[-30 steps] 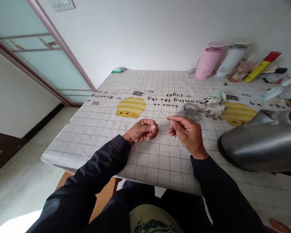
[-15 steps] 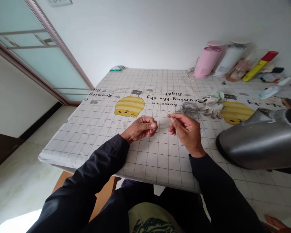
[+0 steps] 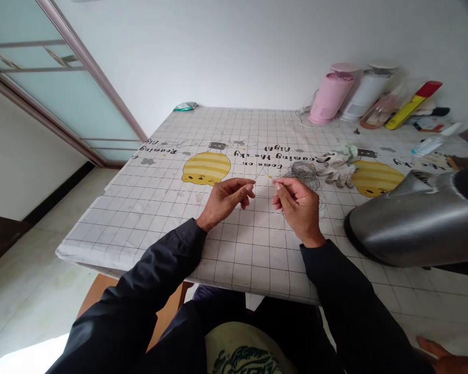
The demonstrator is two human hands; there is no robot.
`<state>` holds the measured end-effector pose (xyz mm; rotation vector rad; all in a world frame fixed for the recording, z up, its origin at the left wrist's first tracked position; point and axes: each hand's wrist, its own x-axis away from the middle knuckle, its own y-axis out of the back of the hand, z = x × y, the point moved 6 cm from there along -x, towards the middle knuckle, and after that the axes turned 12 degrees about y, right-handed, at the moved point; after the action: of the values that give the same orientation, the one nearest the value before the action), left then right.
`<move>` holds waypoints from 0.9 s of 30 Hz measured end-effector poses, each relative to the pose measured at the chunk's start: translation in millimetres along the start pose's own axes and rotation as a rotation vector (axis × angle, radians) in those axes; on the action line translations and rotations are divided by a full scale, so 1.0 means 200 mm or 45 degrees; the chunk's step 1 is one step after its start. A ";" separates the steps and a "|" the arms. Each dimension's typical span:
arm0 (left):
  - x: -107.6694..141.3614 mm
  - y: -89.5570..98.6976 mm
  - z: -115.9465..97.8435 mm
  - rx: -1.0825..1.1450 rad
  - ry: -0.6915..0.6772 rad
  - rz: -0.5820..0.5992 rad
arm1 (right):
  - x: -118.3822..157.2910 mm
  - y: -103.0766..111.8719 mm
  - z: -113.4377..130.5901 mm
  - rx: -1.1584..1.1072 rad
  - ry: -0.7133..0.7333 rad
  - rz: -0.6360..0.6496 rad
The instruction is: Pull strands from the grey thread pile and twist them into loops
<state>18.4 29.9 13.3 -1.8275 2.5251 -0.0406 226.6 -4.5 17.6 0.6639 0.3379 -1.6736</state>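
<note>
Thumb and forefinger of my left hand (image 3: 229,200) are pinched at a thin dark wire over the near middle of the table. Across a small gap, my right hand (image 3: 298,208) pinches a thin wire too, its fingertips toward the left hand. Between the hands the wire is very faint, seeming to rise and bend above the fingertips. A loose tangle of thin grey wire (image 3: 303,174) lies on the tablecloth just behind my right hand. Beside it on the right are crumpled white work gloves (image 3: 337,169).
A large metal container (image 3: 413,221) lies at the right of the checkered table (image 3: 148,223). Behind stand a pink cylinder (image 3: 331,98), a white cylinder (image 3: 364,96) and a yellow-red box (image 3: 411,106). A green packet (image 3: 185,106) is at the far left corner.
The fingers of my left hand have straightened somewhat, with the forefinger stretched further out. My right hand has shifted slightly up and left in the view, while the whole view has moved a little.
</note>
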 end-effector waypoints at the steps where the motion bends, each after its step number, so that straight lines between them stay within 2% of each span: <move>1: 0.00 -0.01 0.01 -0.004 0.006 0.011 | 0.00 0.00 0.00 0.017 0.001 0.009; 11: 0.03 -0.05 0.07 0.054 0.091 -0.031 | 0.00 0.01 -0.03 0.090 -0.013 -0.018; 16: 0.02 -0.04 0.10 0.118 0.151 -0.114 | 0.00 0.00 -0.02 0.065 -0.034 0.020; 21: 0.00 -0.02 0.10 0.074 0.112 -0.158 | 0.01 -0.01 -0.03 0.064 -0.047 0.060; 24: 0.00 -0.01 0.10 0.032 0.076 -0.176 | 0.00 -0.01 -0.03 0.099 -0.007 0.079; 27: 0.01 -0.01 0.10 -0.023 0.041 -0.187 | 0.00 -0.01 0.01 0.246 0.122 0.091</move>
<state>20.0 27.8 -6.2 -2.0316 2.4145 -0.0511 224.9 -4.2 18.9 0.8920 0.2188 -1.6224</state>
